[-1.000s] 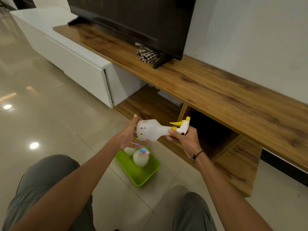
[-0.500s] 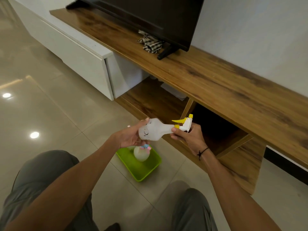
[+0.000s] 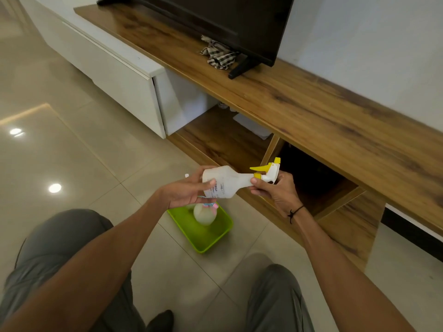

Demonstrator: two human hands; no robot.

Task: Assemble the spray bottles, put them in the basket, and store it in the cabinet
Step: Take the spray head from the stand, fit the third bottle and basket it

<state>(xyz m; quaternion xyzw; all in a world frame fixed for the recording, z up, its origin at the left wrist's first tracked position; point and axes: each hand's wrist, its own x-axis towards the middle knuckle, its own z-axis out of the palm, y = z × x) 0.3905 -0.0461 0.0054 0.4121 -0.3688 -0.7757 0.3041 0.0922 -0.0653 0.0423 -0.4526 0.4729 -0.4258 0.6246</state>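
I hold a white spray bottle (image 3: 227,183) lying sideways above the floor. My left hand (image 3: 184,194) grips its body. My right hand (image 3: 275,190) pinches its neck just below the yellow and white trigger head (image 3: 267,170). Under the bottle, a green basket (image 3: 211,236) sits on the tiles with a white bottle with a pink and blue head (image 3: 205,213) inside; my left hand partly hides it. The open wooden cabinet compartment (image 3: 316,185) lies just behind my right hand.
A long wooden TV bench (image 3: 311,111) runs along the wall, carrying a black TV (image 3: 227,22) and a checked cloth (image 3: 219,56). A white drawer unit (image 3: 115,75) stands to the left. My knees (image 3: 273,288) frame the glossy tiled floor.
The bottle has turned about its long axis: the face drawing is gone from view and printed text shows. My left fingers have closed around its body. The camera has tilted slightly.
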